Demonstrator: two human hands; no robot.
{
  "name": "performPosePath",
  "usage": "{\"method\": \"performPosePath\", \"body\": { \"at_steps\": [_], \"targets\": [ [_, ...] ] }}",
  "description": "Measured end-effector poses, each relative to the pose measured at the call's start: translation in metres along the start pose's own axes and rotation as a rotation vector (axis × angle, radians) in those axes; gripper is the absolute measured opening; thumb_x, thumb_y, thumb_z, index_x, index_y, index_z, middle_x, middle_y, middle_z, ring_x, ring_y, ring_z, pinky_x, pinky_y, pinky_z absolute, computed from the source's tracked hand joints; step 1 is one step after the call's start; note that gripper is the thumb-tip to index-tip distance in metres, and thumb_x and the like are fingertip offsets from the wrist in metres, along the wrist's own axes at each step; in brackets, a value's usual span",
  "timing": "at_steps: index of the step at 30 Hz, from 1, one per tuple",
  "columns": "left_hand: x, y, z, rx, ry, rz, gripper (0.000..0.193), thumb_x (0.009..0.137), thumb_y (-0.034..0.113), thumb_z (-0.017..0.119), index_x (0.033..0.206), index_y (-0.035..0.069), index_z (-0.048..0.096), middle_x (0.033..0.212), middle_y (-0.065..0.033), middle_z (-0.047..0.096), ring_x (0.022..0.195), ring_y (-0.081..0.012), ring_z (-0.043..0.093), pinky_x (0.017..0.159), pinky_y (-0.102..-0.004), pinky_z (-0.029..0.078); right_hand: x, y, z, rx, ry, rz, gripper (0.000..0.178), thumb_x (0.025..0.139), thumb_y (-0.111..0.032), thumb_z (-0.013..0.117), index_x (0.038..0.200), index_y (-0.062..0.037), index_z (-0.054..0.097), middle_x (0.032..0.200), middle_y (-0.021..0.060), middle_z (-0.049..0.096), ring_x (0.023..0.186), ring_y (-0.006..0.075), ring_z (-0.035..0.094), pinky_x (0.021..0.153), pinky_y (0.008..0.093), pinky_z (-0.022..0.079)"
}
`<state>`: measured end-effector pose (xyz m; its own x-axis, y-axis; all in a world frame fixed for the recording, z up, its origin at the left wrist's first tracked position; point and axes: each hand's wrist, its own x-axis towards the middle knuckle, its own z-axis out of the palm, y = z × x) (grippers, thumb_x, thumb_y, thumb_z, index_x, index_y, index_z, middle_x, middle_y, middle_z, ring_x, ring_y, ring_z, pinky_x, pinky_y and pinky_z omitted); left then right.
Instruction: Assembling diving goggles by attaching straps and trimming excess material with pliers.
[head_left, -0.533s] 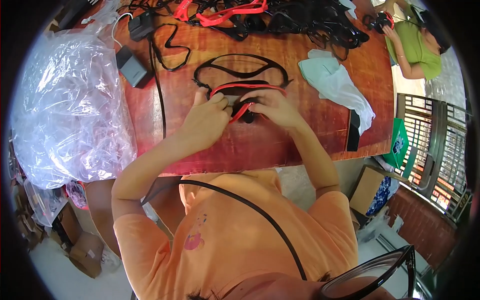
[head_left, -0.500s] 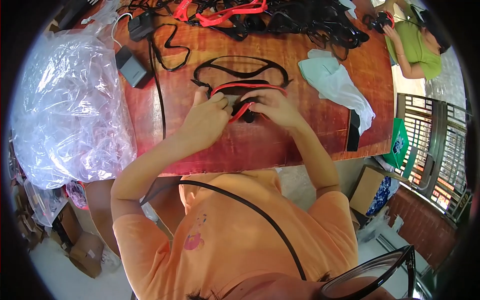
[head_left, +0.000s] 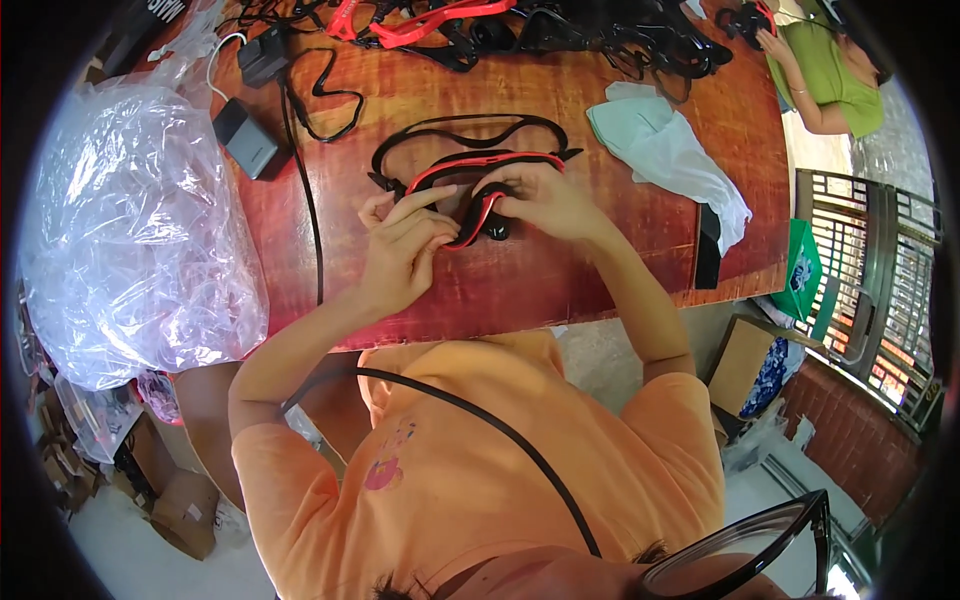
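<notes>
Red-and-black goggles [head_left: 469, 228], which look like a mask with a nose part, lie tilted on the wooden table in front of me. Their black strap [head_left: 465, 119] loops out on the far side. My right hand [head_left: 545, 203] is closed on the frame near its middle, thumb and fingers pinching the red-edged rim. From the left, my left hand [head_left: 405, 240] pinches the near left edge of the frame with thumb and fingertips, its index finger stretched across the lens area. Fingers hide part of the lens and frame.
A bulky clear plastic bag [head_left: 140, 230] fills the table's left. Behind are a power bank [head_left: 245, 140], cables and a pile of black and red goggles [head_left: 560, 35]. White-green cloth [head_left: 665, 160] and a black strip [head_left: 707, 247] lie right. Another person [head_left: 825, 75] works far right.
My left hand's curled fingers have straightened and shifted to the near left edge of the goggles. My right hand keeps its hold. The whole view has shifted slightly.
</notes>
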<state>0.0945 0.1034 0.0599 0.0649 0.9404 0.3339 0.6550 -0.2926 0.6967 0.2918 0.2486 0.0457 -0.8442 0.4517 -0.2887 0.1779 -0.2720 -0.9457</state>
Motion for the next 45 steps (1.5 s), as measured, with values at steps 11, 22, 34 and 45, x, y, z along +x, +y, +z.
{"method": "performPosePath", "body": {
  "at_steps": [11, 22, 34, 45],
  "targets": [
    [0.000, -0.004, 0.017, 0.312, -0.142, 0.092, 0.021, 0.080, 0.018, 0.069, 0.098, 0.010, 0.062, 0.120, -0.0008, 0.063, 0.121, -0.0170, 0.052, 0.100, -0.0484, 0.024, -0.028, -0.014, 0.014, -0.462, 0.207, -0.068, 0.031, 0.087, -0.010, 0.066, 0.114, 0.0038, 0.061, 0.106, 0.0160, 0.065, 0.092, 0.0238, 0.065, 0.081, 0.0309, 0.051],
    [-0.004, -0.013, 0.008, 0.430, -0.008, 0.346, 0.043, 0.079, 0.014, 0.069, 0.120, 0.006, 0.060, 0.116, -0.0102, 0.062, 0.109, -0.0245, 0.058, 0.094, -0.0402, 0.041, -0.043, 0.017, 0.057, -1.104, 0.764, -0.478, 0.019, 0.081, -0.003, 0.069, 0.100, -0.0024, 0.068, 0.090, 0.0118, 0.066, 0.078, 0.0284, 0.064, 0.069, 0.0344, 0.053],
    [0.021, -0.025, 0.006, -0.231, 0.179, -0.311, 0.024, 0.084, 0.009, 0.071, 0.106, 0.002, 0.069, 0.095, -0.0088, 0.057, 0.081, -0.0212, 0.054, 0.075, -0.0309, 0.044, -0.052, 0.010, 0.001, -0.540, 0.774, -0.348, 0.030, 0.092, -0.017, 0.064, 0.119, -0.0047, 0.064, 0.097, 0.0084, 0.054, 0.068, 0.0136, 0.056, 0.063, 0.0283, 0.047],
    [0.115, 0.015, -0.072, 0.003, 0.474, 0.213, 0.015, 0.085, 0.003, 0.067, 0.100, -0.001, 0.068, 0.094, -0.0099, 0.059, 0.090, -0.0215, 0.055, 0.083, -0.0308, 0.043, -0.009, -0.087, -0.002, -0.729, 1.002, -0.981, 0.018, 0.087, -0.003, 0.065, 0.104, -0.0023, 0.069, 0.088, 0.0060, 0.056, 0.066, 0.0106, 0.055, 0.051, 0.0219, 0.041]
  ]
}}
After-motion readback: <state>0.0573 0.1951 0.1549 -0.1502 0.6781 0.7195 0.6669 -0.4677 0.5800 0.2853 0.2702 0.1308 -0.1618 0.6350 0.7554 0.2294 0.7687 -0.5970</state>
